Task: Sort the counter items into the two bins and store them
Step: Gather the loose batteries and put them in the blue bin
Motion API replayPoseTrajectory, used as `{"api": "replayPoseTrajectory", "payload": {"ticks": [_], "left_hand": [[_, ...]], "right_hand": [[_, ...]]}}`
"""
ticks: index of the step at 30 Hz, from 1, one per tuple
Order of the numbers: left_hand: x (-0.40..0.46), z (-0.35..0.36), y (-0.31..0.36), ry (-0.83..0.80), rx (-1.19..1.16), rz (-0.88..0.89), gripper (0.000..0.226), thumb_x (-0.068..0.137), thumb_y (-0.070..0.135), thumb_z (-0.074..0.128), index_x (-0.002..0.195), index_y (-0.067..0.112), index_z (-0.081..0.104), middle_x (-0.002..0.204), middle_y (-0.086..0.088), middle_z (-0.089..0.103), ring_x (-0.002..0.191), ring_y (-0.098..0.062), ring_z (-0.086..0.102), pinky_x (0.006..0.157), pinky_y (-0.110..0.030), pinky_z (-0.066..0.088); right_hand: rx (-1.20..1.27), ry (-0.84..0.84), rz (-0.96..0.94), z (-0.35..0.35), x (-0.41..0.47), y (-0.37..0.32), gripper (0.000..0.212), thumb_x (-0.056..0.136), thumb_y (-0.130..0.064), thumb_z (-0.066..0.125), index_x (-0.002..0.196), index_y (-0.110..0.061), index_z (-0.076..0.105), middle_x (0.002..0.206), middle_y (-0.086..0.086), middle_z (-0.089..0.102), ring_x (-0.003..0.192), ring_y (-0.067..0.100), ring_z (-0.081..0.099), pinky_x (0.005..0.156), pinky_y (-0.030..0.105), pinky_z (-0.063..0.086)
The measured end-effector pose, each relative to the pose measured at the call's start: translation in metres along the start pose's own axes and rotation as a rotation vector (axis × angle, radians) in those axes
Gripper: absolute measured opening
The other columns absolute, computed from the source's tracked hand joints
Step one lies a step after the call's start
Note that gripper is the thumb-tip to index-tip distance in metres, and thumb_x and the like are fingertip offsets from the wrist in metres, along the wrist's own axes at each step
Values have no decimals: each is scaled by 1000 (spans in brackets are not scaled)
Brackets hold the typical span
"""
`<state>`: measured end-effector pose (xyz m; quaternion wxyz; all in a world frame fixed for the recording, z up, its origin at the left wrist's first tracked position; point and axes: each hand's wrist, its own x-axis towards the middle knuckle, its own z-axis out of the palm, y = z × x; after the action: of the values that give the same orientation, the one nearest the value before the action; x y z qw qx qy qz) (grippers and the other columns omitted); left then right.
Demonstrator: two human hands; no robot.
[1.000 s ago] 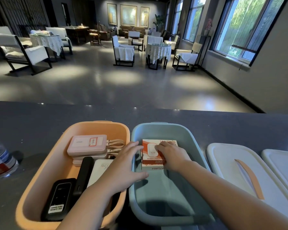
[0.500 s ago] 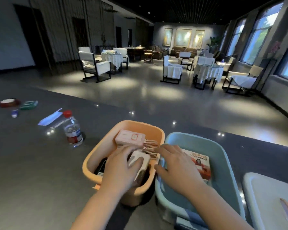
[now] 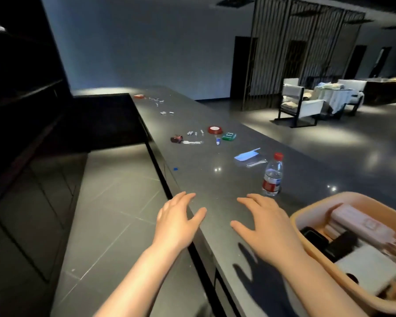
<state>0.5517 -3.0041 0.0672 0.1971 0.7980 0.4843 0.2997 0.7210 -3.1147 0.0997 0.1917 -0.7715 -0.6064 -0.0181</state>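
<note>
Both hands, left (image 3: 177, 221) and right (image 3: 266, 227), hover spread and empty; the orange bin (image 3: 306, 221) holds gadgets, but small items (image 3: 215, 133) beyond the bottle (image 3: 272, 177) remain unsorted.

Both bare forearms reach forward from the lower edge of the view, palms turned down. The left hand (image 3: 177, 221) spreads its fingers loosely, thumb angled out to the right. The right hand (image 3: 266, 227) mirrors it, fingers fanned and slightly bent, thumb pointing left toward the other. The two hands are level with each other and apart, neither holding anything.
</note>
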Motion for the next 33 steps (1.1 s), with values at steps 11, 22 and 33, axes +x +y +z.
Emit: {"api": "replayPoseTrajectory", "payload": {"ticks": [11,22,33], "left_hand": [[63,-92,-121,68,-50,-84,47,90,47,52,135,33,45,146,11,39,136,-8,29,113,-32,21],[180,-122,-200,98,-95,-95,46,89,46,54,133,36,46,146,10,38,136,-10,30,111,-31,23],[344,-97,-264,167,-99,-158,44,89,46,54,132,36,47,143,11,41,133,-9,32,111,-33,27]], "right_hand": [[74,-18,-109,65,121,-133,57,91,-51,51,144,-32,38,150,-12,33,139,10,23,111,29,21],[94,-40,-134,123,246,-195,55,90,-51,51,141,-35,40,145,-14,37,135,9,28,107,27,24],[115,-34,-203,174,437,-191,54,90,-49,53,140,-32,41,143,-12,39,135,11,29,107,27,23]]}}
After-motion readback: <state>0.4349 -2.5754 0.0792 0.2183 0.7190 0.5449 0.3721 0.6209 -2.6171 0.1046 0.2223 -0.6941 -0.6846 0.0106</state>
